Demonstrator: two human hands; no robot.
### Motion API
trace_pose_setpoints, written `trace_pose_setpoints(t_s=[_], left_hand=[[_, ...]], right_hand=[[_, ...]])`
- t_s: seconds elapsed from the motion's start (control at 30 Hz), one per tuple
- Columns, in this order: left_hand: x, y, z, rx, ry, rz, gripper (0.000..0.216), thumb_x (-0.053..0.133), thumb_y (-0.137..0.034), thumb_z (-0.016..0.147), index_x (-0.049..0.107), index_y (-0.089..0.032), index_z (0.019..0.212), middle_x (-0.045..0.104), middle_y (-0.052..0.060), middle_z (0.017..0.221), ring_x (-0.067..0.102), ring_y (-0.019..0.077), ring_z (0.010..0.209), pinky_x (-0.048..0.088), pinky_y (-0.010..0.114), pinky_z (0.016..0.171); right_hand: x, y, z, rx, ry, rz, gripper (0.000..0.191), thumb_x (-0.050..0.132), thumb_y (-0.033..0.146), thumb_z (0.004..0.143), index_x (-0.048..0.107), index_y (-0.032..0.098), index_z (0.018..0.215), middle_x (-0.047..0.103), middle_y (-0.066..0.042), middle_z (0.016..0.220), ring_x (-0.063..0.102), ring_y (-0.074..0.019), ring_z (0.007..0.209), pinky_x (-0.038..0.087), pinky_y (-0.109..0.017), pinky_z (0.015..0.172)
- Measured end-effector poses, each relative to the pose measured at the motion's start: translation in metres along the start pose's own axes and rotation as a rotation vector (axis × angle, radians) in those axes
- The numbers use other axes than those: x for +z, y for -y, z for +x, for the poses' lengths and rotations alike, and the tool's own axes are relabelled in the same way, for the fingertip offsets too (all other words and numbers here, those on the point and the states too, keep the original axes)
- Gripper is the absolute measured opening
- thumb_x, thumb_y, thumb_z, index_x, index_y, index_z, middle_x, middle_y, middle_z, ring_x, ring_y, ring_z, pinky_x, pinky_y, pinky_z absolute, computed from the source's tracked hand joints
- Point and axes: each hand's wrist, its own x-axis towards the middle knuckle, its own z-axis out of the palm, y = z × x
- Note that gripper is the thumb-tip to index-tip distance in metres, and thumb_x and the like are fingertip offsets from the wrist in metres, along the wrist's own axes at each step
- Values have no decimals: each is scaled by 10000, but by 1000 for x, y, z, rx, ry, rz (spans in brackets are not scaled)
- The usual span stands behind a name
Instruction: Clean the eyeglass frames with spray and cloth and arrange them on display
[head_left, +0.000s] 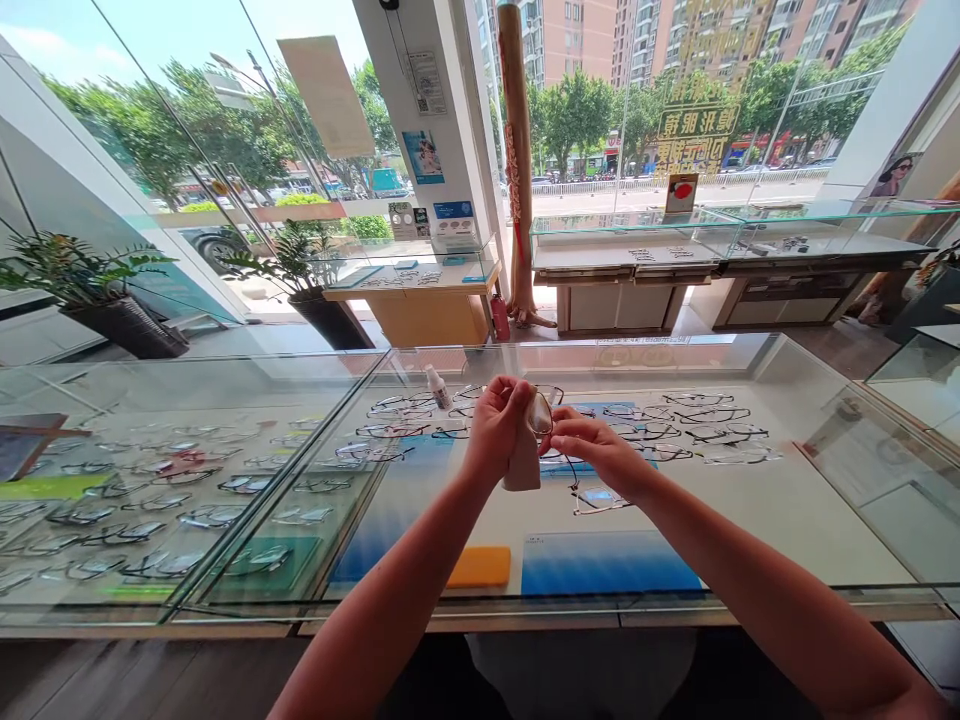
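Above the glass display case (750, 520), a pair of eyeglasses (541, 414) is held up between my two hands. My left hand (498, 420) is closed on a pale cleaning cloth (524, 468), which hangs below the fingers and lies against one lens. With its fingertips, my right hand (589, 445) pinches the eyeglasses at the frame's right side. One thin dark temple dangles beneath the right fingers. Just left of my left hand, a small white spray bottle (436, 388) stands on the glass top.
Inside the case lie rows of eyeglasses (701, 412), an orange case (480, 567) and a blue panel (609, 563). Another glass case (135, 500) adjoins on the left. Farther off stand display counters (630, 250), a wooden post (517, 170) and potted plants (319, 310).
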Motion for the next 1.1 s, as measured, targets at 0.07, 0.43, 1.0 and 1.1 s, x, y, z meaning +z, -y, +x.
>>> trace_pose_setpoints(t_s=[0.07,0.43,1.0,1.1], left_hand=[[0,0,0,1,4,3,581,933,-629,730,567,-204,881,638,-42,715,567,97,573,484,212,552],[-2,-4,-2,-62,1,-62,390,918,-417,727,649,-196,904,709,-4,797,644,138,639,529,240,567],[-1,-2,-6,-182,323,-8,385,945,-477,781,799,-138,893,704,23,747,614,126,692,467,232,665],[-3,-3,-4,-148,349,16,361,936,-462,799,812,-129,866,723,45,782,617,136,725,485,246,706]], right_hand=[[1,-1,0,22,-33,8,328,755,565,925,870,260,901,614,-66,1155,593,-258,1146,448,-426,1091],[1,-6,1,-4,-148,75,228,753,467,939,880,278,929,630,-55,1139,585,-251,1165,439,-381,1037],[-3,-9,2,-58,-160,141,299,774,533,918,836,243,884,631,-57,1049,577,-244,1052,448,-396,1006],[-4,-6,2,-61,-155,141,270,764,497,926,836,242,875,606,-53,1059,569,-243,1086,429,-385,1019]])
